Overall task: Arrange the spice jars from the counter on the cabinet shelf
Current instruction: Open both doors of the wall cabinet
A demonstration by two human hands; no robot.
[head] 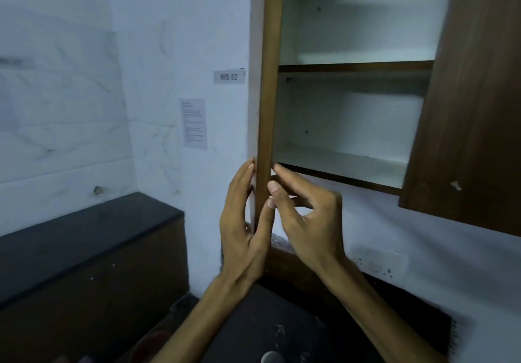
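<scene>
The wall cabinet stands open, and both its lower shelf (352,162) and upper shelf (352,67) are bare. Its left door (272,81) is seen edge-on as a brown strip. My left hand (242,238) holds that door's lower edge, fingers on the left face and thumb on the right. My right hand (310,227) is just right of the door with its fingers spread, fingertips touching the door edge and the cabinet's bottom front. No spice jar shows clearly. A round grey top (272,357) peeks in at the bottom edge.
The right door (479,109) hangs open at the right. Below lies a dark counter (282,320), with a raised black ledge (84,238) to the left. A wall socket (380,261), a paper notice (193,123) and a "WS 02" label (229,76) are on the walls.
</scene>
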